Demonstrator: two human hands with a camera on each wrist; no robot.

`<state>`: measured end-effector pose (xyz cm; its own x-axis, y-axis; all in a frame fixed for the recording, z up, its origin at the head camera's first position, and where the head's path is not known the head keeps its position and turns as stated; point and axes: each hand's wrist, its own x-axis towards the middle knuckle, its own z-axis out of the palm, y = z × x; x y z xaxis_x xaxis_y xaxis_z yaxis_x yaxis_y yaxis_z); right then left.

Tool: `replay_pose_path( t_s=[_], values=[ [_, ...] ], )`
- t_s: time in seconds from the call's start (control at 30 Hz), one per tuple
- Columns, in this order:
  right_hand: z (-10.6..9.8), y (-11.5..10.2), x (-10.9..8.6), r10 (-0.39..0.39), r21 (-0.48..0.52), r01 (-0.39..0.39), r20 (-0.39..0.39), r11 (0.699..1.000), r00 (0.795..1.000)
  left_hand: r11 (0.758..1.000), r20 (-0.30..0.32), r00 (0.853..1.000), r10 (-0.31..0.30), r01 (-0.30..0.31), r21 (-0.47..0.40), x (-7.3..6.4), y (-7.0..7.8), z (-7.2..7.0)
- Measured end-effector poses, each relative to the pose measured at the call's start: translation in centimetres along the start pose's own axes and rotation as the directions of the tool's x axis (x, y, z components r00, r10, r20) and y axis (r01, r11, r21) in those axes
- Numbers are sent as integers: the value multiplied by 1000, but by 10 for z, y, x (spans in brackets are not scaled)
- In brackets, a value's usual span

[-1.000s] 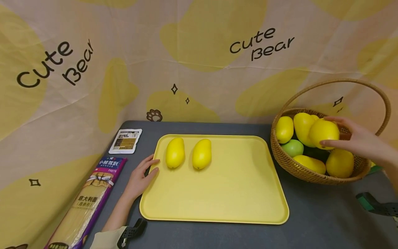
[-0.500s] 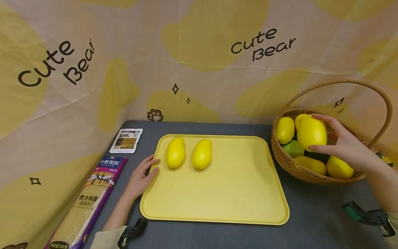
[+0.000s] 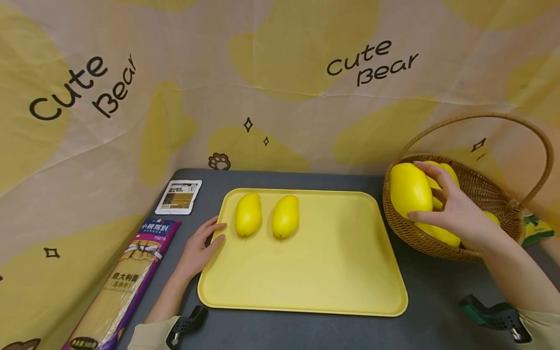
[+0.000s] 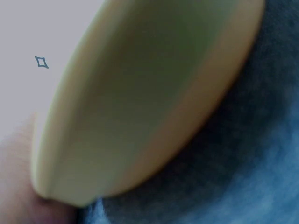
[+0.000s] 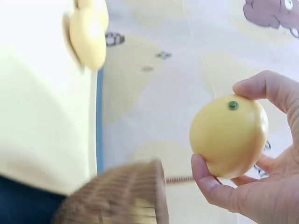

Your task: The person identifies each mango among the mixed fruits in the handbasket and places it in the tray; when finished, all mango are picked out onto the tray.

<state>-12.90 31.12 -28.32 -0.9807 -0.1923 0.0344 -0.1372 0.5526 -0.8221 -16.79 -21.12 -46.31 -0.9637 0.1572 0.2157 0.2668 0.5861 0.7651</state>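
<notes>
My right hand (image 3: pixel 459 209) grips a yellow mango (image 3: pixel 410 189) over the left rim of the wicker basket (image 3: pixel 400 234), fingers on top and thumb below. In the right wrist view the mango's green stem spot faces the camera and the basket's edge lies below it. Several more yellow mangoes lie in the basket, partly hidden by the hand. My left hand (image 3: pixel 199 248) rests with loose fingers on the left rim of the yellow tray (image 3: pixel 315 282). On the tray's left half lie a mango (image 3: pixel 248 215) and a second mango (image 3: pixel 286 217), side by side and apart.
A purple pasta pack (image 3: pixel 127 277) and a small white-edged packet (image 3: pixel 178 197) lie left of the tray. The basket's tall handle (image 3: pixel 494 115) arches above it. A green-and-yellow packet (image 3: pixel 535 228) sits behind the basket at right. A printed cloth backdrop (image 3: pixel 284 73) closes off the back.
My right hand has carried the gripped mango left, from the basket's middle to over its left rim. The left hand and the two mangoes on the tray have stayed put.
</notes>
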Motion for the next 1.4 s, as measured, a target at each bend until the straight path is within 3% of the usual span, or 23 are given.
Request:
replay_pose_path(
  t_s=[0.3,0.73,0.97,1.2,1.4],
  values=[
    [42,-12,15,-55,51,51,87,997,995,1000,-10,1000,14,-14,-8,2,2,0],
    [107,21,49,-150,-30,153,101,988,984,1000,-18,1000,21,-21,-20,1,5,1],
    [131,38,65,-231,-202,238,56,950,971,1000,-23,1000,17,-17,-3,1,5,1],
    [145,45,73,-216,-288,228,74,930,974,1000,-23,1000,17,-17,-4,0,5,0],
    [151,39,77,-209,-352,238,118,905,971,1000,-31,999,27,-27,-1,0,4,0]
  ],
)
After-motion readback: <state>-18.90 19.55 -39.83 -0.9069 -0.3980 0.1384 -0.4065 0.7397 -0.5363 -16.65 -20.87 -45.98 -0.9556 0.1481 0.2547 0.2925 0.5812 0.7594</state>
